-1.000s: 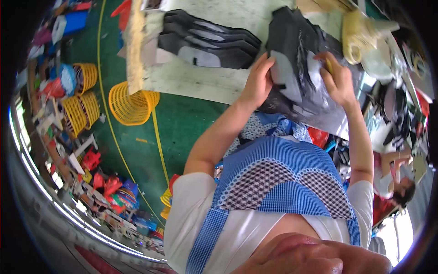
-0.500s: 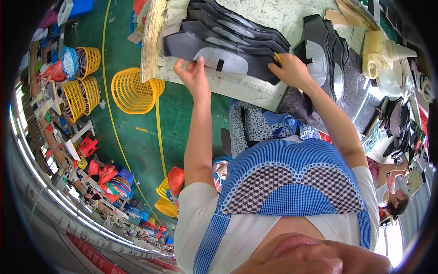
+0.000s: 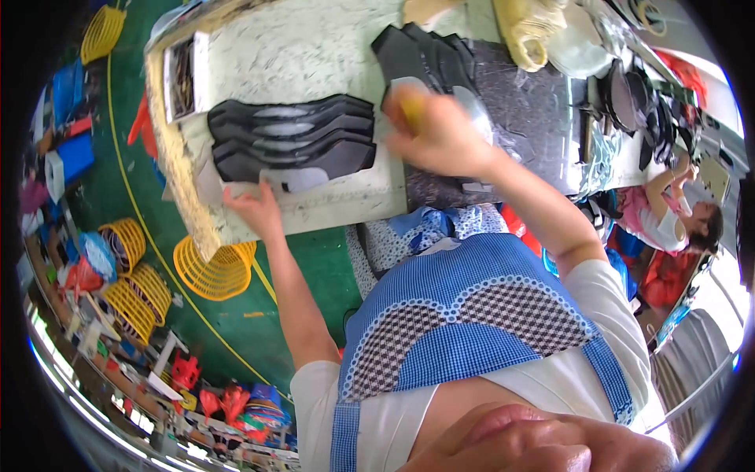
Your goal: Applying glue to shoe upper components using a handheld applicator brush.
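Several black shaped pieces with grey patches [image 3: 295,145] lie overlapped in a row on the pale worktable [image 3: 283,59]. At the near edge of the front piece is my left hand [image 3: 258,211], its thumb and forefinger apart and their tips touching or close to that edge. My right hand [image 3: 448,138] is smeared by motion, closed around a small yellow tool [image 3: 411,108] whose kind I cannot make out. It hovers over a second pile of black pieces [image 3: 425,57], to the right of the row, and hides part of it.
A dark slab [image 3: 523,102] covers the table's right part, with a cream roll [image 3: 528,35] beyond. A narrow box [image 3: 202,75] stands at the far left corner. Yellow baskets [image 3: 216,271] stand on the green floor. Another person [image 3: 668,208] sits at far right.
My right hand has left the front piece's right end and moved right, over the second pile. My left hand stays at the row's near edge. The whole view has shifted.
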A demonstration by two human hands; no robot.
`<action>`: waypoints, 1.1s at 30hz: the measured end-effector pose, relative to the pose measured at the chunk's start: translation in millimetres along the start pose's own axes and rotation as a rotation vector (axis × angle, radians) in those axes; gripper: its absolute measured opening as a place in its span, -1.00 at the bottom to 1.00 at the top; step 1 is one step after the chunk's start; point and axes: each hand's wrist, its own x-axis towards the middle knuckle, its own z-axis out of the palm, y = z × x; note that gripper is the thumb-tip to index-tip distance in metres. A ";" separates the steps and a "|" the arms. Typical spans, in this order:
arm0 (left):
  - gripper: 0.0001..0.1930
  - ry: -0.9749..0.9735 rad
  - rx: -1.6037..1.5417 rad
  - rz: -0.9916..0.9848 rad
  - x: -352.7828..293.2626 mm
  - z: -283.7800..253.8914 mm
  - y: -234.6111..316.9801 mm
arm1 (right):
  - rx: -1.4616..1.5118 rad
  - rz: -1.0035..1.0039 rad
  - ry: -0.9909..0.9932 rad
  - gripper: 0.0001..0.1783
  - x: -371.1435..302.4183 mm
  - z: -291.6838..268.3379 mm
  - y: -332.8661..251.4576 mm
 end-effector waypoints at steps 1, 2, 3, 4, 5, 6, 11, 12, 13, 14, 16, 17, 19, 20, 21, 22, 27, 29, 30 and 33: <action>-0.37 0.197 0.150 0.205 -3.6 -4.7 5.0 | 0.120 -0.117 0.236 -0.84 -15.8 -31.6 26.1; -0.45 0.402 0.299 0.404 -3.3 -4.8 9.4 | 0.462 0.032 0.248 -0.86 -28.2 -71.5 36.9; -0.45 0.376 0.278 0.422 -4.1 6.5 26.0 | 0.665 0.012 0.430 -0.88 -42.4 -103.4 71.2; -0.54 0.210 0.009 0.428 -13.6 19.0 51.1 | 0.533 0.084 0.654 -0.77 -57.5 -135.5 112.2; -0.63 0.044 -0.254 0.422 -27.4 32.7 76.1 | 0.284 0.203 0.946 -0.67 -64.2 -155.2 136.9; -0.71 -0.260 -0.586 0.272 -40.1 55.6 98.1 | 0.286 0.177 1.004 -0.62 -68.3 -171.4 162.1; -0.49 -0.776 -0.700 -0.236 -55.4 142.9 159.9 | -0.030 0.233 0.813 -0.66 -24.1 -155.2 180.9; -0.51 -0.771 -0.659 -0.229 -56.3 149.2 168.1 | -0.106 0.212 0.767 -0.66 -18.6 -149.3 192.4; -0.51 -0.778 -0.652 -0.225 -58.6 150.4 174.8 | -0.103 0.218 0.775 -0.66 -18.2 -148.9 208.6; -0.56 -0.802 -0.676 -0.221 -61.3 147.2 181.2 | 0.032 0.210 0.788 -0.67 -16.8 -149.4 220.5; -0.60 -0.794 -0.694 -0.228 -64.0 142.6 186.9 | 0.265 0.359 0.824 -0.67 -17.7 -158.9 213.8; -0.63 -0.829 -0.731 -0.275 -66.3 140.5 190.8 | 0.505 0.259 0.948 -0.65 -25.9 -166.3 228.3; -0.65 -0.939 -0.815 -0.362 -59.7 143.2 184.5 | 0.643 0.399 0.895 -0.59 -43.9 -174.5 253.1; -0.64 -0.945 -0.811 -0.419 -56.4 148.4 178.2 | 0.836 0.387 0.556 -0.58 -60.2 -183.6 274.1; -0.63 -0.945 -0.821 -0.438 -55.3 150.0 175.0 | 0.901 0.420 0.448 -0.58 -51.9 -173.3 256.3; -0.61 -0.941 -0.835 -0.461 -54.8 151.0 171.0 | 0.958 0.455 0.332 -0.58 -45.9 -160.7 223.0; -0.60 -0.979 -0.797 -0.484 -52.8 149.6 174.7 | 0.318 0.254 0.144 -0.58 40.9 -79.3 114.7; -0.62 -1.014 -0.785 -0.449 -53.7 149.1 175.7 | -0.066 0.043 0.373 -0.57 88.3 -67.8 119.6; -0.62 -1.026 -0.785 -0.465 -53.4 152.6 174.8 | -0.138 -0.102 0.521 -0.57 101.7 -65.4 123.1; -0.63 -1.023 -0.803 -0.414 -52.6 151.7 169.2 | -0.014 -0.473 0.561 -0.65 91.1 -64.3 94.2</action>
